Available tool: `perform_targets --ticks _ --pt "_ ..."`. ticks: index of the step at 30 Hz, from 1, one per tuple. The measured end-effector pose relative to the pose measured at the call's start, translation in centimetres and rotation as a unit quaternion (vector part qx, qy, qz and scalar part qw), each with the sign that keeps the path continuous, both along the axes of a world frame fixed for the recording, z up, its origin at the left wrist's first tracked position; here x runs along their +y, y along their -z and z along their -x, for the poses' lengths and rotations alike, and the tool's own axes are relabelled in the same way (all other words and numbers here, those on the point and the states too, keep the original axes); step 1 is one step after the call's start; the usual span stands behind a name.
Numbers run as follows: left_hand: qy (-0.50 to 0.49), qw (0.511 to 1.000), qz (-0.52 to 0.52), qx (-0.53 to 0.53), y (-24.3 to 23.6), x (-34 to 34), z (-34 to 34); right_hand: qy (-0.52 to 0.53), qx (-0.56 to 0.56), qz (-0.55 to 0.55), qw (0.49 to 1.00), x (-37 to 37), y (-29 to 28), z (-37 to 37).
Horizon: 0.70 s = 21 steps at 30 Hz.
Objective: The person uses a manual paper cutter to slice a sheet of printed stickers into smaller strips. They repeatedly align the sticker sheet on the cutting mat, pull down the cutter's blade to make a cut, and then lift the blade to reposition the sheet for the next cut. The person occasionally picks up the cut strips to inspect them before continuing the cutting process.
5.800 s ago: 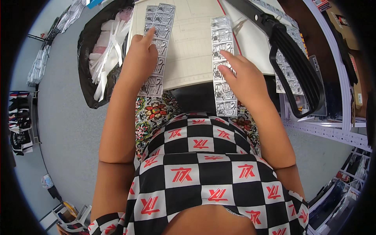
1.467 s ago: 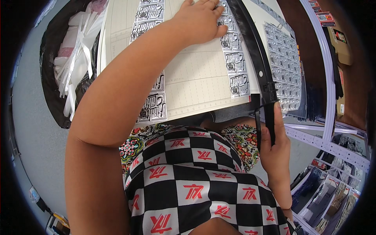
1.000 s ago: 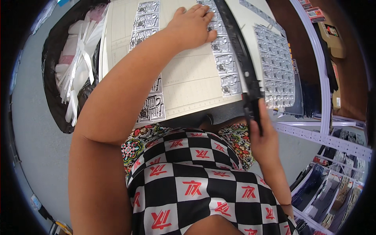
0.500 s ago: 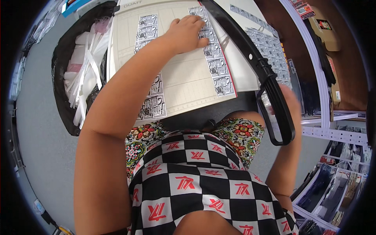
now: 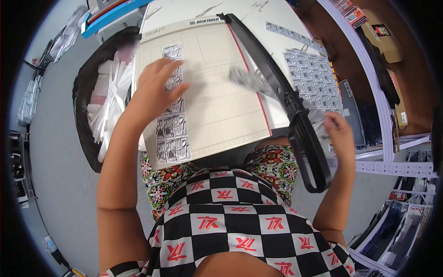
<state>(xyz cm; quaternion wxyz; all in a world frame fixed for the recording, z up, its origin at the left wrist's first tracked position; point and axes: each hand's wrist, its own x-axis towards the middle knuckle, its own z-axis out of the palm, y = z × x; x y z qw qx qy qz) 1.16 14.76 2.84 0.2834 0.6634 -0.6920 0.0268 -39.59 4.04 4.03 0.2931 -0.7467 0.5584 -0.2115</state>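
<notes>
A cream paper cutter with a ruled board lies in front of me, its black blade arm raised along the right side. My left hand is open, fingers apart, over a long strip of black-and-white printed labels at the board's left; whether it touches is unclear. Beyond the blade arm's handle, my right hand has its fingers closed on one end of another label strip. That strip is blurred and slants under the blade arm, its far end over the board's right edge.
Sheets of the same labels and a narrow strip lie on the white table at right. Left of the cutter stands a black bag filled with white paper scraps. A white shelf rack borders the right side.
My left hand has left the right-hand label strip and moved left over the other strip. The right-hand strip has been pulled off the board toward my right hand. The view has shifted slightly.
</notes>
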Motion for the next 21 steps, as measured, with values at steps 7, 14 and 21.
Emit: perform_targets --ticks 7,14,21 --pt "-0.174 0.975 -0.129 0.038 1.2 6.2 0.9 0.096 -0.257 -0.021 0.961 -14.6 0.2 2.7" --pt "-0.258 0.941 -0.153 0.154 0.4 6.9 0.4 0.025 -0.137 -0.005 0.99 -30.6 5.3 -0.1" --pt "-0.285 0.921 -0.188 0.189 0.9 7.6 0.0 -0.055 0.095 0.216 0.97 -36.1 7.6 -0.2"
